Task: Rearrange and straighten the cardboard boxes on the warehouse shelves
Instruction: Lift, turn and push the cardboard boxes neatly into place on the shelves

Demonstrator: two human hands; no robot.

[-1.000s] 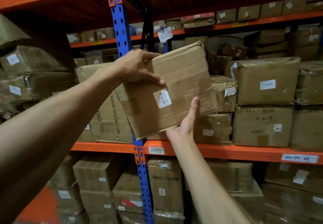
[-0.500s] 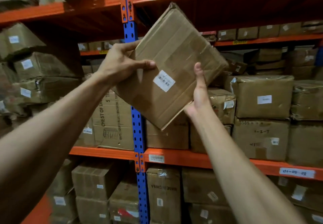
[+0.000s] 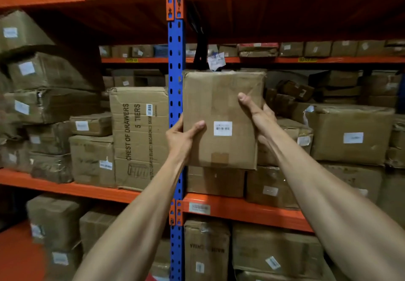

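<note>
I hold a flat brown cardboard box (image 3: 221,105) with a white barcode label upright and square, just right of the blue upright post (image 3: 176,88). My left hand (image 3: 182,138) grips its lower left edge, thumb on the front face. My right hand (image 3: 256,114) grips its right edge, thumb across the front. The box stands above a taped box (image 3: 215,181) on the middle orange shelf (image 3: 241,211); whether it rests on it I cannot tell.
A tall "chest of drawers" carton (image 3: 140,136) stands left of the post. Taped boxes (image 3: 350,134) are stacked to the right and crooked ones (image 3: 50,105) at far left. Another racking row shows behind. More boxes (image 3: 206,250) fill the lower shelf.
The box has turned from a diamond tilt to square and upright and come down right of the post. My left hand slid from its upper left edge to its lower left edge.
</note>
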